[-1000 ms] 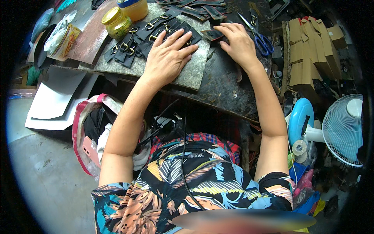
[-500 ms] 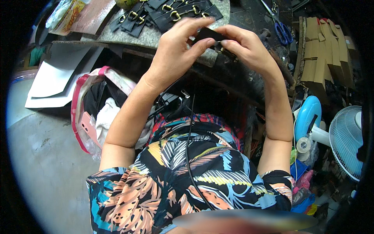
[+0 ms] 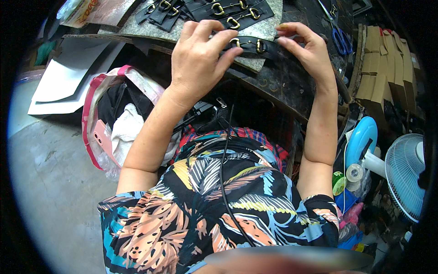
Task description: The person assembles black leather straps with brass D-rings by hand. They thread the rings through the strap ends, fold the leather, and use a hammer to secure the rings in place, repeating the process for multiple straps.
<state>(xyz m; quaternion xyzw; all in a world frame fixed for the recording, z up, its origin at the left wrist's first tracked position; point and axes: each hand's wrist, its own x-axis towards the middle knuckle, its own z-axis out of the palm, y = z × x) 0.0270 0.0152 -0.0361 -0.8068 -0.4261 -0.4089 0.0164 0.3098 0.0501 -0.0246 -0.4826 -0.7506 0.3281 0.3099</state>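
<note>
A black strap with gold-coloured metal fittings lies along the near edge of a speckled grey stone slab. My left hand is over its left end, thumb and fingers spread apart and covering part of it. Near the strap's other end is my right hand, with a gap between thumb and forefinger and nothing visible held. Farther back on the slab lie several similar black straps, also with gold-coloured fittings, in overlapping rows.
Blue-handled scissors lie at the back right. Folded cardboard pieces stand beyond them. A blue and white fan is at the right. Left of me are a pink-trimmed bag and white sheets. A black cable runs down my front.
The black strap went from between my two hands down to the slab's near edge. My hands have moved apart and their fingers have opened.
</note>
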